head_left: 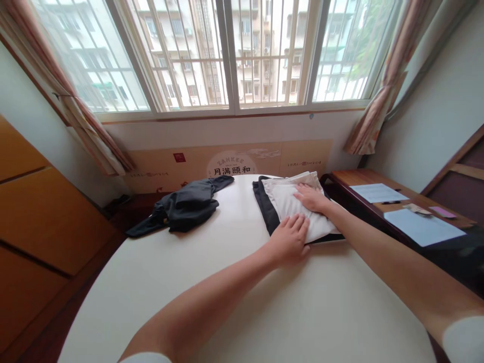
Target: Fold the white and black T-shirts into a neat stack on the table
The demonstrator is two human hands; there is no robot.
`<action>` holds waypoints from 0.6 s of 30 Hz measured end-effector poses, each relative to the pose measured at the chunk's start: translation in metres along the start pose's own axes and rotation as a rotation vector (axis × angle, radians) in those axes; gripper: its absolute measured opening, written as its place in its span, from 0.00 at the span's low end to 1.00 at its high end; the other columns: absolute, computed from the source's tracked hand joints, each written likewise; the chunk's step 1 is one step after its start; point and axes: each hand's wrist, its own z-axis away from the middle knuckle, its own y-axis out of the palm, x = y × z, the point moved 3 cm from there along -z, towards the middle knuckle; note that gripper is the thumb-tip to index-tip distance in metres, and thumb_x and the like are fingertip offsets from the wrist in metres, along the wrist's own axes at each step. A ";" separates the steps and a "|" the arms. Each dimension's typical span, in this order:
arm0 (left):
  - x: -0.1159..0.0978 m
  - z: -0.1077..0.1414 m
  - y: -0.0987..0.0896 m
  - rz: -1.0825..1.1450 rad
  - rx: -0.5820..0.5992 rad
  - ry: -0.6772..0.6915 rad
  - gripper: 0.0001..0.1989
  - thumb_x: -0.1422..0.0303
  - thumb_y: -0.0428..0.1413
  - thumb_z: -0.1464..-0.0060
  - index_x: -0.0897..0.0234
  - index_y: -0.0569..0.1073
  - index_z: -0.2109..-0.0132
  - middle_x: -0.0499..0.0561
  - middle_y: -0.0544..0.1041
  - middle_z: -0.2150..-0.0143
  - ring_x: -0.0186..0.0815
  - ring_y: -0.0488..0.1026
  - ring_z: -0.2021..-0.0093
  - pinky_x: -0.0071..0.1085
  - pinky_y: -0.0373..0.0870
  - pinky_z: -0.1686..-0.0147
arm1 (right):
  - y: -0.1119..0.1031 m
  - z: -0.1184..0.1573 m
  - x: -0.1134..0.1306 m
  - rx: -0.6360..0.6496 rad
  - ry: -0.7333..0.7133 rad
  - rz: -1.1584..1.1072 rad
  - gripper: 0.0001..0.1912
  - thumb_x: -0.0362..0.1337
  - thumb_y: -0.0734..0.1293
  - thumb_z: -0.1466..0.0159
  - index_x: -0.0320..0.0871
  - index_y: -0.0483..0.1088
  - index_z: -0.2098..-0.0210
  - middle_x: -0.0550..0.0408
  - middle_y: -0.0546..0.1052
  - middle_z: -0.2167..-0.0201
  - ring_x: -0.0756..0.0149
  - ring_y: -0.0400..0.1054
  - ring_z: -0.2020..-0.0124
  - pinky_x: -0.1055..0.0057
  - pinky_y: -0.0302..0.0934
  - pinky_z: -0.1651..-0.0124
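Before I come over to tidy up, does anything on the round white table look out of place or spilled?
The black fabric garment on the left side of the round white table looks untidy: it lies bunched, one end reaching the edge, while the folded white fabric garment lies flat. No spill shows.

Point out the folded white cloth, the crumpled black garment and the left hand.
Folded white cloth (283, 196): head view, on its exposed top face, left of the right hand (310, 197).
Crumpled black garment (192, 203): head view, on its bunched middle.
Left hand (289, 238): head view, on its back.
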 end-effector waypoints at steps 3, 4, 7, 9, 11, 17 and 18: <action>-0.003 0.016 0.008 -0.081 -0.003 -0.015 0.36 0.57 0.46 0.29 0.77 0.53 0.24 0.68 0.54 0.22 0.51 0.51 0.22 0.49 0.45 0.25 | -0.004 -0.008 -0.010 -0.014 0.084 -0.001 0.36 0.51 0.48 0.24 0.41 0.51 0.22 0.43 0.48 0.21 0.46 0.42 0.21 0.35 0.33 0.24; -0.002 0.019 0.009 -0.090 -0.008 -0.027 0.36 0.57 0.46 0.29 0.77 0.53 0.24 0.67 0.54 0.22 0.51 0.51 0.22 0.49 0.45 0.25 | -0.007 -0.010 -0.011 -0.020 0.108 0.009 0.36 0.51 0.48 0.24 0.41 0.51 0.22 0.42 0.48 0.21 0.46 0.42 0.21 0.34 0.33 0.24; -0.001 0.021 0.007 -0.105 -0.031 -0.044 0.35 0.57 0.44 0.29 0.76 0.54 0.24 0.67 0.56 0.22 0.50 0.52 0.22 0.51 0.47 0.25 | -0.012 -0.013 -0.001 -0.061 0.164 0.060 0.36 0.50 0.50 0.24 0.40 0.50 0.22 0.40 0.49 0.21 0.45 0.41 0.21 0.32 0.31 0.25; -0.003 0.021 0.006 -0.113 -0.047 -0.043 0.35 0.56 0.43 0.28 0.75 0.55 0.25 0.67 0.57 0.23 0.51 0.54 0.23 0.51 0.49 0.26 | -0.009 -0.013 0.018 -0.084 0.092 0.081 0.36 0.49 0.51 0.25 0.41 0.49 0.22 0.42 0.48 0.21 0.46 0.39 0.20 0.33 0.29 0.24; -0.005 0.022 0.004 -0.119 -0.056 -0.043 0.35 0.56 0.43 0.28 0.76 0.56 0.25 0.67 0.57 0.23 0.51 0.54 0.23 0.51 0.49 0.26 | 0.000 -0.014 0.043 -0.043 -0.067 0.060 0.36 0.50 0.51 0.25 0.44 0.49 0.21 0.45 0.48 0.21 0.48 0.39 0.20 0.37 0.31 0.23; -0.007 0.024 0.001 -0.094 -0.017 -0.055 0.37 0.54 0.45 0.29 0.77 0.56 0.25 0.68 0.57 0.23 0.51 0.54 0.23 0.52 0.50 0.26 | 0.014 -0.028 0.072 0.049 -0.137 0.014 0.34 0.51 0.47 0.23 0.49 0.52 0.22 0.49 0.51 0.21 0.50 0.43 0.21 0.34 0.32 0.24; -0.006 0.024 0.001 -0.087 -0.006 -0.059 0.37 0.54 0.45 0.29 0.77 0.56 0.25 0.67 0.58 0.23 0.51 0.54 0.23 0.53 0.50 0.26 | 0.014 -0.031 0.068 0.046 -0.118 0.014 0.33 0.50 0.46 0.23 0.49 0.53 0.23 0.50 0.52 0.21 0.50 0.44 0.21 0.34 0.32 0.24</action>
